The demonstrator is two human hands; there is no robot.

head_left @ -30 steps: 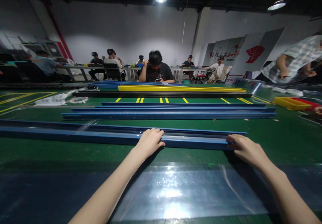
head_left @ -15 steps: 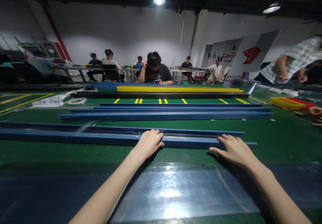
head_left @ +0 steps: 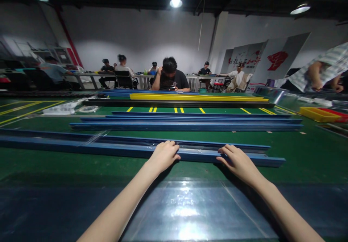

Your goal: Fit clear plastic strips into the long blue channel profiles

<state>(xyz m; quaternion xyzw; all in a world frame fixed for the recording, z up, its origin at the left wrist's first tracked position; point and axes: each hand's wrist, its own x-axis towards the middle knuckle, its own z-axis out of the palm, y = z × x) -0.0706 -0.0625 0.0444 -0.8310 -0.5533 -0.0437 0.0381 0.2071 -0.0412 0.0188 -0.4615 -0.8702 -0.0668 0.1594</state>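
A long blue U-shaped channel (head_left: 199, 157) is lying across the near half of a green tabletop (head_left: 136, 167), its open side facing up. Its long axis is running left to right, slanting a little so that the right end is sitting closer to the wearer; that end is stopping short of the tabletop's right edge, while the left end is running out of view. The left hand (head_left: 164, 155) is holding the channel's near wall, fingers curling over the rim and thumb resting outside. The right hand (head_left: 237, 162) is straddling the same rim farther right, fingers and thumb standing narrowly apart; whether they are pressing on it, I cannot tell. Compared with a second ago, the right hand is resting nearer the left hand, leaving the right end uncovered, while the left hand is keeping its place. A clear strip (head_left: 95, 137) is crossing the channel toward its left. A glossy clear sheet (head_left: 176, 198) is covering the near edge, and more blue channels (head_left: 185, 127) are lying roughly parallel beyond, toward the far edge.
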